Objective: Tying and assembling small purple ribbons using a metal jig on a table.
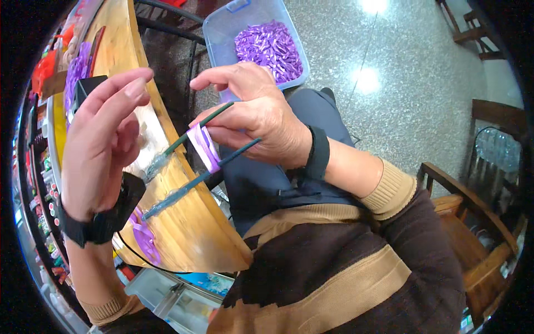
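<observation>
Two dark green rods (179, 193) are fixed with clear tape to a wooden board and stick out past its edge. A shiny purple ribbon (204, 148) is wrapped in a flat band round both rods. Behind the rods is my right hand (258, 114), its lower fingers at the ribbon and its index finger raised and bent. My left hand (105, 136) is lifted over the board, thumb and index finger together, the other fingers curled. Whatever lies between those fingertips, if anything, cannot be made out. Both wrists wear black bands.
A clear plastic bin (303, 53) of small purple pieces stands on the speckled floor beyond my knee. More purple ribbon (146, 236) hangs at the board's near left. Clear drawers (158, 289) sit below the board. Wooden chairs (473, 222) stand at the right, packed shelves at the left.
</observation>
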`<control>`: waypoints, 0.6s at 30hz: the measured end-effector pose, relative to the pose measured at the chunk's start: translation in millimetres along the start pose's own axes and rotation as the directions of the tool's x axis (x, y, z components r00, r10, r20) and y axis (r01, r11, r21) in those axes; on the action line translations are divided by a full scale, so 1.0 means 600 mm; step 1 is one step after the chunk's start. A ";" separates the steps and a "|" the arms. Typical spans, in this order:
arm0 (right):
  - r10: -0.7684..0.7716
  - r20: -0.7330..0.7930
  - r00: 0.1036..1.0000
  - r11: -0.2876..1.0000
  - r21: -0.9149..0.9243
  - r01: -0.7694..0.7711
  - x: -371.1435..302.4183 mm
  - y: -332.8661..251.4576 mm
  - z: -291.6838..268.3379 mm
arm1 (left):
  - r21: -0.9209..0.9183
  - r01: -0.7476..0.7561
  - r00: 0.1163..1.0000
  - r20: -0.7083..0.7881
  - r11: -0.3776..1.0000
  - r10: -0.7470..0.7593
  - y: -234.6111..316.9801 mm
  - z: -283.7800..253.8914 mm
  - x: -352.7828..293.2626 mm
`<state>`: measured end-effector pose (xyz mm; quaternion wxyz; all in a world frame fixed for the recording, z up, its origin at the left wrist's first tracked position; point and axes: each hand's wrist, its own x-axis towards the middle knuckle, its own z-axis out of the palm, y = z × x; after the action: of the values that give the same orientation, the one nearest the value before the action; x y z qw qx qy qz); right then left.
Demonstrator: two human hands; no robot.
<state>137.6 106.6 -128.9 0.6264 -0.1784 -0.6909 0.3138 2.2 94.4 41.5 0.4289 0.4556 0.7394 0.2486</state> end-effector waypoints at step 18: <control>0.741 0.211 0.637 0.579 0.278 -0.766 -0.033 -0.144 -0.010 | -0.167 0.030 1.000 0.011 0.986 -0.029 -0.073 -0.008 -0.180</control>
<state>159.2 31.3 -86.9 0.4295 -0.3316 -0.5055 0.6709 1.3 -21.7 54.7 0.4723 0.4081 0.7208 0.3013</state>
